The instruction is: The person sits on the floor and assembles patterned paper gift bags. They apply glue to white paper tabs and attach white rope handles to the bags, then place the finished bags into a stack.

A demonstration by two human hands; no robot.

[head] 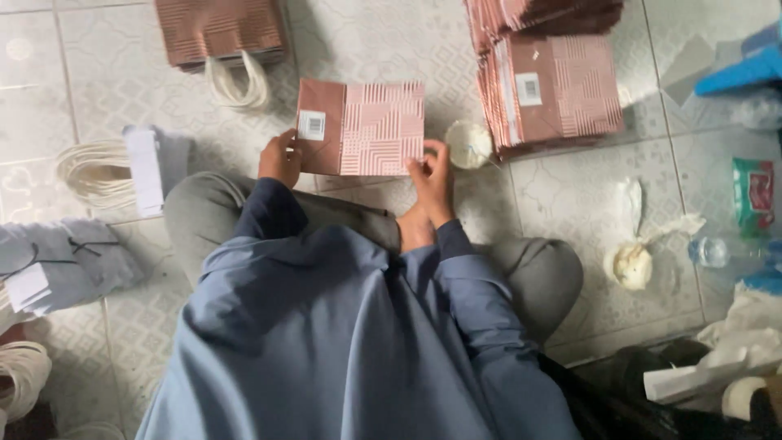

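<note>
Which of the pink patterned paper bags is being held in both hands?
The flat bag at centre, gripped by the left hand and right hand. The stack at upper right and the handled bag at upper left lie untouched.

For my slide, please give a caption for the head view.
Both hands, left hand and right hand, hold a flat pink patterned paper bag above the tiled floor.

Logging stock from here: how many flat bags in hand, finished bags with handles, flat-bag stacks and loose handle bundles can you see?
Flat pink-brown bag, held by left hand and right hand: 1
Finished bag with cord handles: 1
Stacks of flat bags: 1, sheets uncountable
White handle bundles: 1 fully in view
Total: 4
</note>
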